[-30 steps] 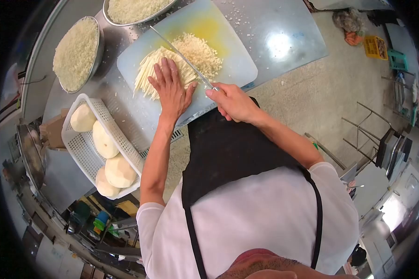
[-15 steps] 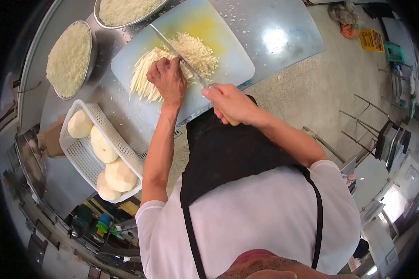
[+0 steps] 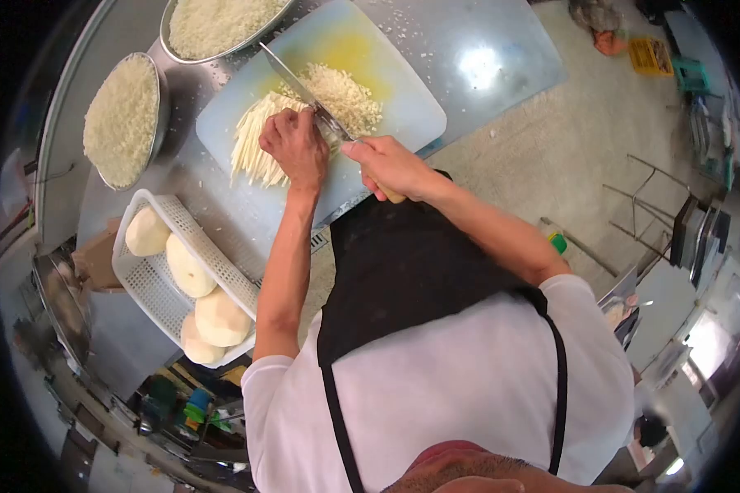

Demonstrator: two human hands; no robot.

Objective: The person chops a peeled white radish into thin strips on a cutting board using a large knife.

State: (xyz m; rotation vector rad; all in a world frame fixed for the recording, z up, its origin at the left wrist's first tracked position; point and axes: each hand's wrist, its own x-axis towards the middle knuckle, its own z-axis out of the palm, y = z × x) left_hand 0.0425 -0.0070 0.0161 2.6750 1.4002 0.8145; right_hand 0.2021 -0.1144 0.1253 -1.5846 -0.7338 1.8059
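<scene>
On the pale cutting board [image 3: 411, 90] lies a fan of thin white strips [image 3: 253, 146], with a heap of small chopped bits [image 3: 337, 92] beyond it. My left hand [image 3: 298, 149] presses on the strips with its fingers curled. The fingers of my right hand [image 3: 390, 168] are wrapped round the wooden handle of a knife [image 3: 292, 80]. Its blade lies along my left fingertips, between the strips and the chopped bits, pointing up and left. The blade's lower edge is hidden among the pieces.
Two metal bowls heaped with white chopped bits, one at the left [image 3: 123, 119] and one at the top [image 3: 218, 25], stand on the metal table [image 3: 501, 49]. A white perforated basket [image 3: 214, 255] with several peeled pale vegetables [image 3: 222, 318] sits at lower left. Stools stand at right.
My right hand and the knife have shifted slightly up and left, with the handle nearer my left hand. The view has shifted a little, so the basket and left bowl appear lower.
</scene>
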